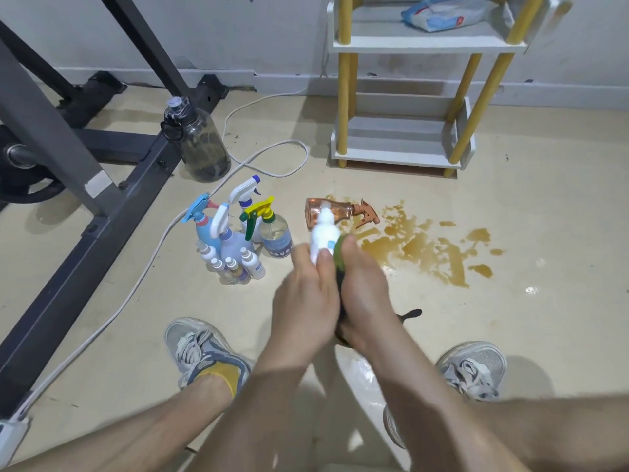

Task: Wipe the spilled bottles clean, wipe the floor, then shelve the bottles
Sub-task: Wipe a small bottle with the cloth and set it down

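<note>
My left hand [306,301] grips a small white bottle [325,235] held upright above the floor. Pressed against its right side, my right hand [366,294] holds a dark green cloth [340,257]; most of the cloth is hidden between my hands. An orange spray bottle [335,211] lies on its side just beyond, at the edge of a brown spill [429,248] spread over the beige floor. To the left stands a cluster of spray bottles [245,226] with several small white bottles [235,265] in front. The white and yellow shelf [401,144] stands at the back right.
A grey exercise machine frame [85,206] fills the left side, with a dark water jug [200,144] beside it. A white cable [163,240] snakes across the floor past the bottle cluster. A blue-white packet [446,11] lies on the upper shelf. My shoes [204,352] flank my arms.
</note>
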`<state>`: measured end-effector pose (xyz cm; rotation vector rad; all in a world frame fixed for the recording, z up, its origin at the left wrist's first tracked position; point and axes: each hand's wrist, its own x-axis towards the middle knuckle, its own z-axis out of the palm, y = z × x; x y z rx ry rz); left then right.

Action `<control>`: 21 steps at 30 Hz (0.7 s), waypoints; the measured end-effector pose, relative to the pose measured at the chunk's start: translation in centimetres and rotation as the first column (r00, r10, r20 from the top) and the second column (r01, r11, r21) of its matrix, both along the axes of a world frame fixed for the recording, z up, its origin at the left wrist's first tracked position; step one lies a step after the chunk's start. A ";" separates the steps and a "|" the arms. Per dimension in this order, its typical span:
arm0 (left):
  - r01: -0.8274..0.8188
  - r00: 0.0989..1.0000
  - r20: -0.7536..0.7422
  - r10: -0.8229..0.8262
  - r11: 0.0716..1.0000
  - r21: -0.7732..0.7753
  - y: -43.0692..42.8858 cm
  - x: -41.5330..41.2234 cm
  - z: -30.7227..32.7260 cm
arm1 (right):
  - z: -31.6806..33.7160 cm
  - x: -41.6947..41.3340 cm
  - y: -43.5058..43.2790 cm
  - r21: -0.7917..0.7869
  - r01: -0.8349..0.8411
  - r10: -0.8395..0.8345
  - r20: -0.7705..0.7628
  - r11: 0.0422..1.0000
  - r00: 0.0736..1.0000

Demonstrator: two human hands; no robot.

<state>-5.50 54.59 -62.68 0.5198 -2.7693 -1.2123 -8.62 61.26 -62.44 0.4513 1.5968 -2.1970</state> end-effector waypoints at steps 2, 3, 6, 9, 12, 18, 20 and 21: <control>0.023 0.998 -0.065 -0.026 0.998 -0.054 -0.6 -1.3 0.2 | -0.2 1.5 -0.2 0.073 -0.031 0.039 -0.115 0.997 0.993; 0.066 0.993 -0.087 -0.076 0.992 -0.106 -0.5 -1.2 0.2 | -0.1 1.1 0.1 0.113 -0.003 0.020 -0.150 0.994 0.988; 0.120 0.993 0.006 -0.120 0.990 -0.073 1.3 1.2 0.7 | 1.0 -1.9 1.7 0.109 0.146 -0.140 -0.067 0.983 0.988; 0.089 0.994 0.064 -0.088 0.996 -0.003 1.9 1.3 0.6 | 0.6 -1.8 2.1 -0.010 0.112 -0.111 0.038 0.994 0.993; -0.007 0.998 0.055 0.002 0.996 0.086 0.9 -1.5 -0.8 | -1.5 0.9 1.0 -0.048 0.014 -0.013 0.037 0.999 0.999; 0.207 0.975 0.082 -0.206 0.978 -0.012 0.0 -0.4 -0.1 | -1.4 -0.8 3.9 -0.276 0.072 -0.026 0.167 0.958 0.986; 0.148 0.987 -0.102 -0.128 0.964 0.223 -1.7 -1.3 1.1 | -0.8 -1.3 5.1 -0.348 -0.022 0.099 0.205 0.937 0.974; 0.128 0.988 -0.131 -0.081 0.903 0.410 -2.6 -1.9 1.7 | -0.6 -1.4 5.5 -0.351 -0.132 0.207 0.186 0.927 0.960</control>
